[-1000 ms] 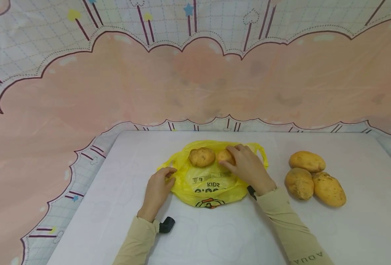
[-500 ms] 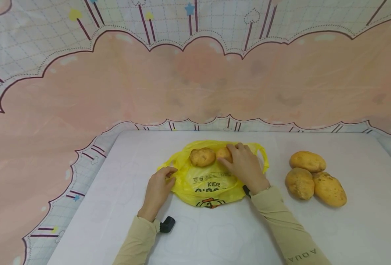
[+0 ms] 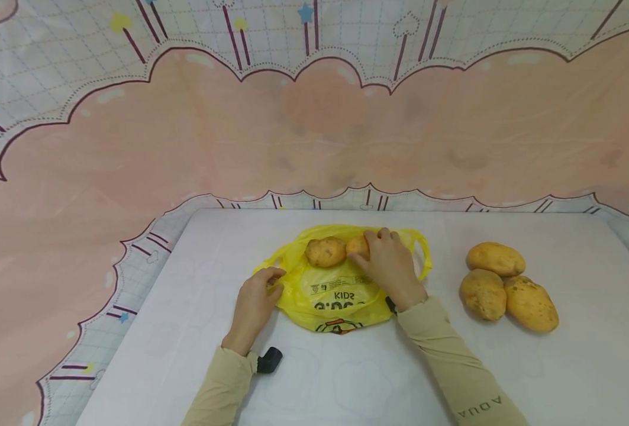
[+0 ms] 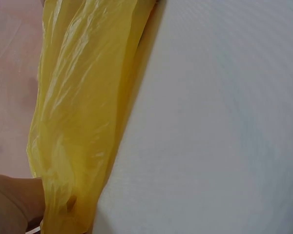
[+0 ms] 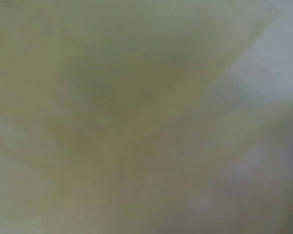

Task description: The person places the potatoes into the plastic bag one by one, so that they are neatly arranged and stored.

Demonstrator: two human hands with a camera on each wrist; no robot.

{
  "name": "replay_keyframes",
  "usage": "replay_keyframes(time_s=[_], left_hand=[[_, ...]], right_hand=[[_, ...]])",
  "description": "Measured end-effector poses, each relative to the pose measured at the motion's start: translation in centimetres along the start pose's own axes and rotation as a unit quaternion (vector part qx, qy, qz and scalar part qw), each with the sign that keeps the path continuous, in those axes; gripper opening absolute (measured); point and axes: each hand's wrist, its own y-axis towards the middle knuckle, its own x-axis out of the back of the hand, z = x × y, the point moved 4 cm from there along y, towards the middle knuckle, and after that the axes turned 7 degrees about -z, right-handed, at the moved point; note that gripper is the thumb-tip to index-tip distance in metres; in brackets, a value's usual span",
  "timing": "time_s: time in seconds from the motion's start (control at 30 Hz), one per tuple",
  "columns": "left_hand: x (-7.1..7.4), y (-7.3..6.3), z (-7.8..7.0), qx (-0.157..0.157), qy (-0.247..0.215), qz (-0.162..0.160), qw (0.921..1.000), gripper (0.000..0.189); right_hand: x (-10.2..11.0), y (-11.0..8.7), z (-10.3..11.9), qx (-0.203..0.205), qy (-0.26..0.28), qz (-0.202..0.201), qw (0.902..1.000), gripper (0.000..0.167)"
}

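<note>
A yellow plastic bag (image 3: pixel 341 319) with dark print lies spread on the table. Inside its opening, a potato (image 3: pixel 325 252) sits to the left of a second, partly covered potato (image 3: pixel 357 246). My right hand (image 3: pixel 394 269) grips that second potato, thumb on the near side and fingers over its right end. At the bag's left edge, my left hand (image 3: pixel 252 302) pinches the yellow plastic with curled fingers. In the left wrist view the bag (image 4: pixel 88 97) hangs in folds beside part of the hand (image 4: pixel 14 202). The right wrist view is a yellowish blur.
To the right on the white table (image 3: pixel 319 378), three potatoes lie together: an upper potato (image 3: pixel 495 259), a left potato (image 3: pixel 483 294) and a right potato (image 3: pixel 531 303). A patterned cloth (image 3: pixel 314 136) hangs behind the table.
My right hand and forearm have shifted slightly left, and the potato in that hand has moved a little toward the other one. My left hand stays put.
</note>
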Motion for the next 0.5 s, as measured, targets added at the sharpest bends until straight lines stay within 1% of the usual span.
replay_keyframes(time_s=[0.2, 0.37, 0.5], left_hand=[[-0.02, 0.03, 0.00, 0.001, 0.004, 0.005, 1.0000, 0.027], [-0.04, 0.04, 0.02, 0.000, 0.005, 0.005, 1.0000, 0.027], [-0.02, 0.05, -0.01, 0.000, 0.006, 0.004, 1.0000, 0.027]], right_hand=[[-0.32, 0.15, 0.21, -0.012, -0.017, 0.005, 0.9998, 0.062], [-0.40, 0.27, 0.41, -0.005, -0.028, 0.003, 0.9996, 0.063], [-0.34, 0.27, 0.48, -0.002, -0.025, 0.002, 0.9997, 0.062]])
